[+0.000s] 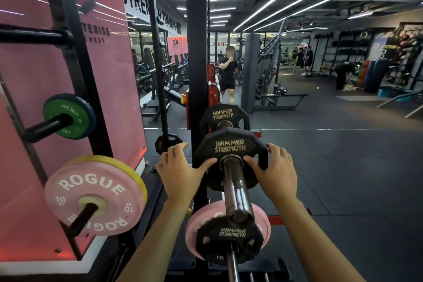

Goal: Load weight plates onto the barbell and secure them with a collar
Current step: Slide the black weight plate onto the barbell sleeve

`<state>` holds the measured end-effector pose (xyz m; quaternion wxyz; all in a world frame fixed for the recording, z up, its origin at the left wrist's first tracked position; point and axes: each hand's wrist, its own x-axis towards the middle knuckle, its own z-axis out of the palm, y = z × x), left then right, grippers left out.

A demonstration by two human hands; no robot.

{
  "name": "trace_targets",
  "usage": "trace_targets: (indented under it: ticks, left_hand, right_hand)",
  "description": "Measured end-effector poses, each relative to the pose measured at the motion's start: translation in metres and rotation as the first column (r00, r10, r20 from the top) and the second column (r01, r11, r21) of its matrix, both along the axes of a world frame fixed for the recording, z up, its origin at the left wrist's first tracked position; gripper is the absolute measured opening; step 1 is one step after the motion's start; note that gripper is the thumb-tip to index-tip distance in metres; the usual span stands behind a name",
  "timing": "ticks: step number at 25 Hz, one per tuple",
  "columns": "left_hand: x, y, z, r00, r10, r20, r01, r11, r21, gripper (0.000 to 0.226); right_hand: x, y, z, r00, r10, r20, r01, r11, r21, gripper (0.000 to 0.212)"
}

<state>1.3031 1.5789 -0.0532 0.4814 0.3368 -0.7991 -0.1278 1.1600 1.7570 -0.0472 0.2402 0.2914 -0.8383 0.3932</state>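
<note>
**Both hands press a black plate on the barbell sleeve**

At the centre of the frame a black, many-sided weight plate [230, 147] with a matte rubbery face and gold "HAMMER STRENGTH" lettering sits on the smooth, glossy metal barbell sleeve [235, 190], which runs from the plate toward the lower centre of the frame. The left hand [180, 168] lies at the plate's left edge, thumb stretched across its face toward the hub, fingers loosely spread; the right hand [273, 170] mirrors it on the right, thumb on the face beside the sleeve and fingers hooked over the rim. Neither hand is clenched.

Behind it, just above in the frame, a second black plate [223, 115] of the same make hangs on a peg of the black steel rack upright [196, 52]. Below the sleeve's end, at lower centre, a smaller black plate with grip holes [229, 242] lies in front of a round pink plate [261, 220].

At the left, pegs carry a pink "ROGUE" disc [93, 199] marked 10 (a yellow disc shows behind it) and, higher up, a small green disc [68, 115]. The floor [343, 167] is dark rubber matting.
</note>
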Motion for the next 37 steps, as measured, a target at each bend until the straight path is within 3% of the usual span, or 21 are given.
trace_targets:
  ticks: [13,20,26,32,37]
  left_hand:
    - [-0.136,-0.116,0.008,1.0,-0.03,0.01,0.029,0.998,0.049,0.091]
    - [-0.15,-0.146,0.008,0.996,-0.09,0.001,0.089,0.993,0.076,0.096]
    - [-0.133,-0.103,0.018,0.992,-0.029,0.122,0.015,0.994,0.111,0.089]
    - [-0.07,-0.042,0.02,0.996,-0.093,0.008,0.093,0.993,0.077,0.079]
    - [-0.001,0.014,0.016,0.989,-0.118,-0.087,0.124,0.991,0.06,0.068]
  right_hand:
    - [-0.125,-0.115,0.013,0.998,-0.062,0.003,0.062,0.997,0.047,0.074]
    - [-0.146,-0.131,0.002,0.999,-0.045,-0.004,0.044,0.999,-0.022,0.066]
    - [-0.115,-0.11,0.016,0.997,-0.067,0.045,0.066,0.998,0.017,0.072]
    - [-0.06,-0.044,0.015,0.998,0.016,0.067,-0.017,0.999,0.027,0.075]
    - [0.001,0.011,0.016,0.995,0.088,0.052,-0.086,0.996,-0.036,0.064]
